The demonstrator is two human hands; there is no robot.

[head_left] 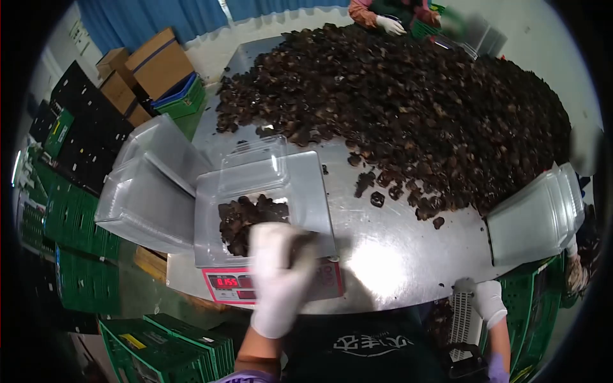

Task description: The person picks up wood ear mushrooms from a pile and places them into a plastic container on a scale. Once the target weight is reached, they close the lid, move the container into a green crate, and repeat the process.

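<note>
My left hand (279,271), in a white glove, is over the front of a scale (322,220) and blurred by motion. Its fingers are closed round a smeared dark piece that looks like wood ear mushroom (302,246). Beneath it, an open clear plastic tub (211,217) with dark mushroom pieces (246,217) sits on the scale plate, its clear lid (255,167) toward the back. The red display (227,282) reads about 0.155. My gloved right hand (490,303) is low by the table's front edge, beside a pale slotted basket (465,319); its fingers are partly hidden.
A large heap of dark mushrooms (396,108) covers the far side of the metal table (408,268). Stacked clear tubs stand at left (147,198) and right (536,214). Green crates (83,223) flank the table. Across it, a person's gloved hand (389,25) shows.
</note>
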